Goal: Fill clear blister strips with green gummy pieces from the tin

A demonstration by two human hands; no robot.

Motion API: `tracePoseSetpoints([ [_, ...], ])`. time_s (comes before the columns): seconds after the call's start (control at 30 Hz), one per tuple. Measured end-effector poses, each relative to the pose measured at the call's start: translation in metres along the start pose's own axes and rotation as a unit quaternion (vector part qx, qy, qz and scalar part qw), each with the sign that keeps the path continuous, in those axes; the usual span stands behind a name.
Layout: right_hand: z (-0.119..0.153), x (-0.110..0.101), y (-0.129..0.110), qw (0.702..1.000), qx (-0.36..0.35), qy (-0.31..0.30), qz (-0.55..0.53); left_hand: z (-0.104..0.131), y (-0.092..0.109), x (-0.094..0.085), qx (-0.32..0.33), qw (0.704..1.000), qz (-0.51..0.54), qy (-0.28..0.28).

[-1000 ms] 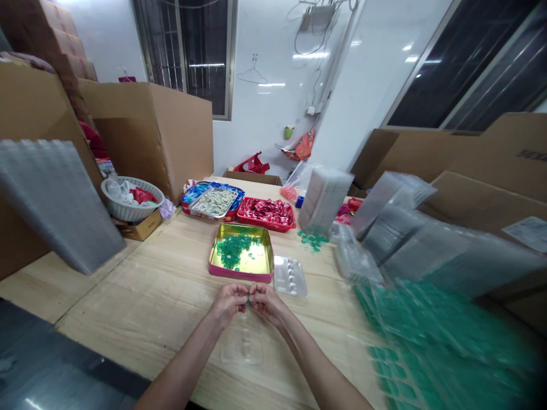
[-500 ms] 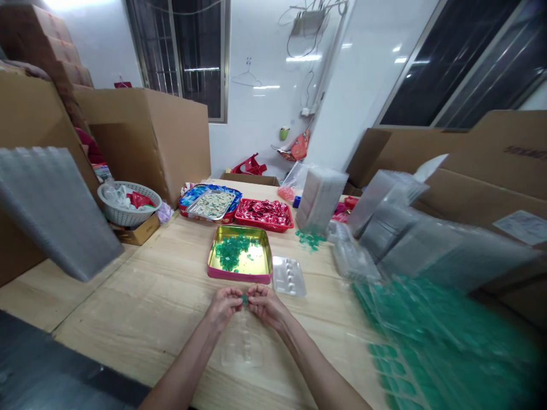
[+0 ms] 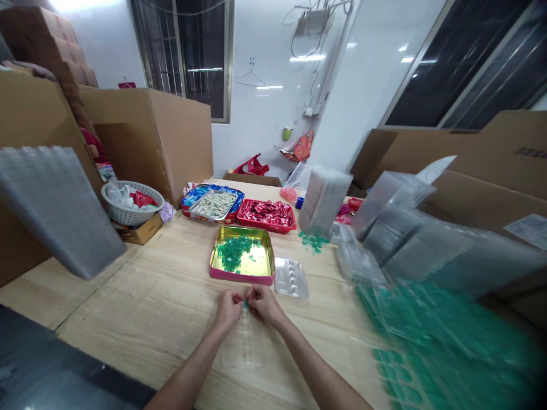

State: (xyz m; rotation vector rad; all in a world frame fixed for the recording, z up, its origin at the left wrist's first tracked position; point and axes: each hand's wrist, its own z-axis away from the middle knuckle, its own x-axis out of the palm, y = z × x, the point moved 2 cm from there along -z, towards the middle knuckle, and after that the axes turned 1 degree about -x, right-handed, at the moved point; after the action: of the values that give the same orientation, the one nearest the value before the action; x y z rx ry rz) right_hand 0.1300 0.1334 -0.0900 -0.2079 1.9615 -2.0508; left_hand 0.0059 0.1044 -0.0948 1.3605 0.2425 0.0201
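Just in front of the tin, my left hand (image 3: 231,308) and my right hand (image 3: 262,302) meet with fingertips pinched. Between them shows a small green translucent piece (image 3: 245,304), partly covered by the fingers; its exact kind I cannot make out. A clear plastic blister tray (image 3: 243,354) lies on the table under and in front of my hands. Beyond them stands a pink-sided, gold-lined tin (image 3: 258,266) with many small green pieces (image 3: 233,253) inside. To the tin's right rests another clear blister tray (image 3: 291,277).
Behind the tin are a red tray of red packets (image 3: 265,215) and a metal tray of pale packets (image 3: 214,205). Stacked clear trays (image 3: 322,200) stand back right, loose green pieces (image 3: 313,242) beside them. Filled green trays (image 3: 444,341) spread at right; a basket (image 3: 133,212) sits left.
Both hands stay close together over the blister tray. Their fingers have curled in more, and the green piece is more hidden. The view has shifted slightly.
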Motion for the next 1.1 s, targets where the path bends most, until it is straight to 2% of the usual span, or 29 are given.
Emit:
tracePoseSetpoints([
  [0.3, 0.001, -0.003, -0.007, 0.977, -0.088, 0.039, 0.192, 0.005, 0.005, 0.002, 0.079, 0.988, -0.129, 0.006],
  [0.47, 0.007, -0.003, -0.010, 0.946, -0.126, 0.014, 0.298, 0.008, 0.009, 0.002, 0.111, 0.975, -0.191, 0.017],
  [0.53, 0.010, -0.003, -0.017, 0.926, -0.147, -0.019, 0.346, 0.008, 0.012, 0.001, 0.122, 0.964, -0.235, 0.000],
  [0.6, 0.007, -0.004, -0.030, 0.912, -0.160, -0.031, 0.378, 0.007, 0.016, -0.001, 0.137, 0.948, -0.284, -0.045],
  [0.7, -0.011, -0.004, -0.056, 0.902, -0.176, 0.006, 0.395, 0.005, 0.017, -0.004, 0.149, 0.935, -0.308, -0.092],
  [0.83, -0.058, 0.008, -0.078, 0.898, -0.186, 0.014, 0.398, 0.001, 0.010, -0.006, 0.134, 0.937, -0.312, -0.076],
  [0.97, -0.102, 0.028, -0.073, 0.898, -0.180, -0.018, 0.401, 0.001, 0.011, -0.008, 0.133, 0.935, -0.322, -0.063],
  [1.1, -0.119, 0.032, -0.064, 0.910, -0.172, -0.026, 0.376, 0.004, 0.017, -0.009, 0.147, 0.940, -0.299, -0.077],
])
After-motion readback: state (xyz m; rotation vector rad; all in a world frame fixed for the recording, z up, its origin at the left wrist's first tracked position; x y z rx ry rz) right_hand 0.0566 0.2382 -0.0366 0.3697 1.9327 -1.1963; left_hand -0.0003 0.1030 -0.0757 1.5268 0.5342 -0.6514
